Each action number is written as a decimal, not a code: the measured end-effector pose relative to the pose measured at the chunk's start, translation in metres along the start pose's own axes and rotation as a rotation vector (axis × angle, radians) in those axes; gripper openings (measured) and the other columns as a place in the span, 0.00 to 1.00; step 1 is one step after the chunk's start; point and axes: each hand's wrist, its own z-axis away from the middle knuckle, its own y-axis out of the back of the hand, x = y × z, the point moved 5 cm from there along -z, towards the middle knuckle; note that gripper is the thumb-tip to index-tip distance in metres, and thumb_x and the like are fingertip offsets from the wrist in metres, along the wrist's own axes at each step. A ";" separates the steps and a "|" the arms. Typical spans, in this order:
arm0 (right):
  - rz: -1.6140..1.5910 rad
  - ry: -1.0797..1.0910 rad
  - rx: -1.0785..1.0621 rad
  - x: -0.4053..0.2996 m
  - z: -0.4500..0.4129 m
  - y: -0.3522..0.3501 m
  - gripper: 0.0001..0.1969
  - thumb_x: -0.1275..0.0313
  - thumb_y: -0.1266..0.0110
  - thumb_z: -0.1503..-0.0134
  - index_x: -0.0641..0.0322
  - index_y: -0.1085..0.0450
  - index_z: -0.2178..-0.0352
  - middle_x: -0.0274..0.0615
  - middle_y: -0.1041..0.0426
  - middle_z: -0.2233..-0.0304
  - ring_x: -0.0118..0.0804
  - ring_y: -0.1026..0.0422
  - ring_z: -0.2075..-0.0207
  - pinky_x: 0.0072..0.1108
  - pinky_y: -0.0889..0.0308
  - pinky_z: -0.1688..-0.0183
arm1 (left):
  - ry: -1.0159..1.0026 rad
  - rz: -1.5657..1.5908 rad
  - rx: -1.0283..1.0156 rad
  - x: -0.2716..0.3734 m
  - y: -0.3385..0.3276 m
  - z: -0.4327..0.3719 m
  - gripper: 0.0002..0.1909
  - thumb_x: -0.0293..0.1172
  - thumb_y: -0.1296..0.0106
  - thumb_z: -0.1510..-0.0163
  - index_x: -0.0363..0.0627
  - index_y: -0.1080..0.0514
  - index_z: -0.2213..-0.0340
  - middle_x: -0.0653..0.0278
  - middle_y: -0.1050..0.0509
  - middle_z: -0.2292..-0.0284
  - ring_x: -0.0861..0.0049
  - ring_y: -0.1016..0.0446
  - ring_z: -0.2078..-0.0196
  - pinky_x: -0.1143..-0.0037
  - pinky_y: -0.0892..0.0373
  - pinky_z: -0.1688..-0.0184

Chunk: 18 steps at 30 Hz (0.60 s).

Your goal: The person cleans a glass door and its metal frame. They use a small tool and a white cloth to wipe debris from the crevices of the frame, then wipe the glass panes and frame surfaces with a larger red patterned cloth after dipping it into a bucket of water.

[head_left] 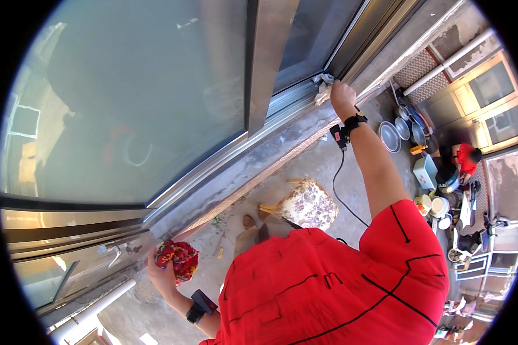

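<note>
My right hand [343, 95] is closed around a crumpled whitish cloth [323, 91], pressed into the corner of the metal sliding-window track [291, 100]. A bunched red floral cloth [184, 261] is in my left hand [162, 274], beside the near end of the concrete sill [237, 155]. Between the two hands stretches a large window pane [146, 99] with smudges and reflections on it. Both wrists carry black straps with small devices, and a cable hangs from the right one.
Below the sill stands a stool with a floral cover [308, 205]. Metal basins [390, 136], a light blue bin [425, 171] and buckets [439, 207] are on the courtyard floor at the right. Near them is a person in red [467, 158]. A white pipe [95, 310] runs at lower left.
</note>
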 end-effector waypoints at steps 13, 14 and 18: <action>-0.183 0.492 0.026 -0.111 0.127 0.029 0.10 0.77 0.53 0.51 0.62 0.35 0.64 0.49 0.26 0.73 0.48 0.24 0.75 0.32 0.28 0.74 | -0.026 -0.012 -0.056 -0.002 -0.009 -0.002 0.30 0.18 0.46 0.63 0.39 0.32 0.53 0.50 0.27 0.58 0.56 0.28 0.55 0.68 0.34 0.51; -0.183 0.487 0.027 -0.115 0.133 0.033 0.10 0.77 0.53 0.51 0.62 0.35 0.64 0.49 0.26 0.73 0.48 0.24 0.75 0.32 0.28 0.74 | -0.031 -0.012 -0.058 0.003 -0.009 -0.005 0.30 0.18 0.46 0.63 0.39 0.32 0.53 0.50 0.27 0.58 0.56 0.28 0.55 0.68 0.34 0.51; -0.225 0.547 -0.036 -0.111 0.127 0.035 0.11 0.77 0.53 0.51 0.61 0.35 0.63 0.50 0.26 0.71 0.49 0.24 0.74 0.32 0.28 0.74 | -0.011 0.001 -0.051 0.008 -0.007 -0.007 0.31 0.17 0.45 0.64 0.40 0.32 0.53 0.50 0.27 0.57 0.56 0.29 0.55 0.68 0.35 0.51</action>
